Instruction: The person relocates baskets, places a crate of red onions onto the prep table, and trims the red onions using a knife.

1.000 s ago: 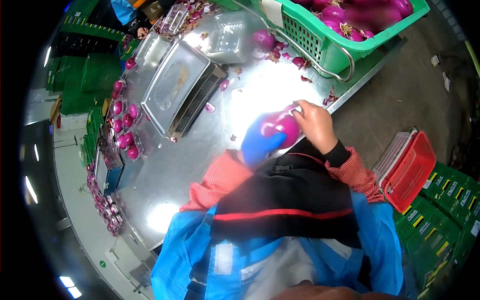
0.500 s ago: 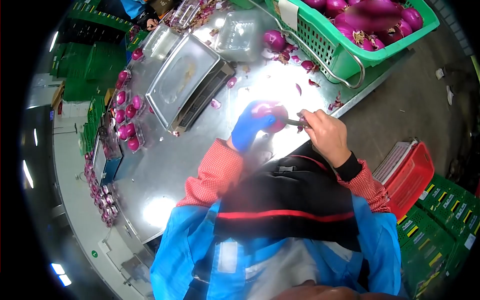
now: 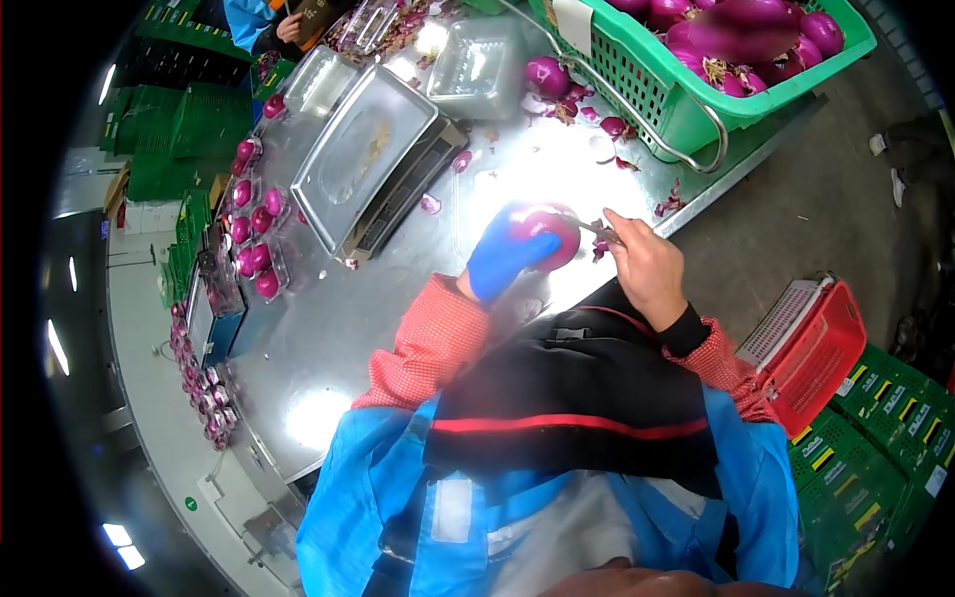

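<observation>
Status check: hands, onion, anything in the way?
Left hand, blue-gloved, gripping red onion. Right hand, bare, holding knife at onion's edge. Peel scraps on table; nothing visibly blocking.

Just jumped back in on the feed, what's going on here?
A person's blue-gloved left hand grips a round, glossy purple onion over the shiny grey metal table. The bare right hand holds a thin knife-like tool close against the onion; whether it is cutting, I can't tell. A silver, flat-topped metal scale sits beyond the left hand, and a green plastic basket full of purple onions stands at upper right.
</observation>
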Available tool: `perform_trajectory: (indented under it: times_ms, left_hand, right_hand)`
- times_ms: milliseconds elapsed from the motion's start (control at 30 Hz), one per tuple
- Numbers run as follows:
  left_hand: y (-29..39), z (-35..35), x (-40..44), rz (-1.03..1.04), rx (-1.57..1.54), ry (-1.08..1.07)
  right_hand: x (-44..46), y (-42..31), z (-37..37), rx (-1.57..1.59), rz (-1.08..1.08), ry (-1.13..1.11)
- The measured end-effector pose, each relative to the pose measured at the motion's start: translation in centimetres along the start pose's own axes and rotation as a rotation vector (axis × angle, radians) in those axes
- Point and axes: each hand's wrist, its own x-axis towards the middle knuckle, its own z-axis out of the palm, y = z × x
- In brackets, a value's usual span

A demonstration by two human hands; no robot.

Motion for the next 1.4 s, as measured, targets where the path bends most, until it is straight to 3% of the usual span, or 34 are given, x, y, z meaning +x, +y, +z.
perform_trajectory:
  times_ms: [200, 300, 333, 367, 433, 500, 567, 633, 733, 867, 967, 1067, 1133, 1233, 1333, 1400]
  left_hand:
    - [-1.6, -1.4, 0.8, -0.051, 0.000, 0.083]
    - [-1.0, -0.8, -0.6, -0.112, 0.004, -0.004]
    - [-0.7, 0.4, -1.4, -0.111, -0.049, 0.007]
    - [-0.8, 0.5, -1.2, -0.110, 0.027, -0.005]
    - [-0.6, 0.8, -1.2, -0.200, -0.144, 0.039]
    - [0.0, 0.2, -0.5, -0.192, -0.188, -0.032]
    - [0.5, -0.8, -0.1, -0.192, -0.177, -0.076]
    - [-0.3, -1.8, 0.2, -0.211, -0.130, -0.099]
    - [-1.2, -2.0, 0.6, -0.138, 0.021, -0.172]
    - [-1.1, -1.8, 0.3, -0.123, 0.144, -0.239]
    - [-1.0, -1.5, -0.2, -0.116, 0.230, -0.233]
    - [-1.0, -0.3, -0.5, 0.038, 0.282, -0.209]
    - [-0.7, -0.3, -0.6, 0.029, 0.206, -0.188]
    - [0.5, -0.5, -0.5, -0.106, 0.051, -0.158]
    - [-0.6, -1.7, -0.6, -0.120, -0.119, -0.166]
    - [-0.7, -1.3, -0.5, -0.041, -0.143, -0.204]
  right_hand:
    - [0.0, -0.1, 2.9, 0.256, 0.191, -0.135]
    - [1.7, 2.7, 3.6, 0.654, 0.594, -0.253]
    - [2.0, 3.1, 3.2, 0.731, 0.602, -0.187]
    - [2.4, 3.4, 2.9, 0.634, 0.504, -0.234]
    - [2.5, 2.6, 3.7, 0.761, 0.504, -0.286]
    - [3.1, 0.9, 3.0, 0.665, 0.317, -0.352]
    - [3.7, -0.7, 2.3, 0.675, 0.160, -0.262]
    - [3.9, -1.0, 1.7, 0.600, 0.240, -0.298]
    - [4.5, -1.6, 0.4, 0.314, 0.113, -0.331]
    - [4.9, -1.8, 0.1, 0.146, -0.303, -0.079]
    - [4.6, -2.0, 0.2, -0.022, -0.411, 0.024]
    - [4.3, -0.2, 2.2, 0.107, -0.103, -0.056]
    - [4.5, 0.4, 2.8, 0.289, 0.170, -0.114]
    - [3.8, 2.7, 3.1, 0.236, 0.376, -0.236]
    - [3.0, 1.4, 3.2, 0.566, 0.333, -0.014]
    - [3.2, 0.7, 2.3, 0.712, 0.258, -0.170]
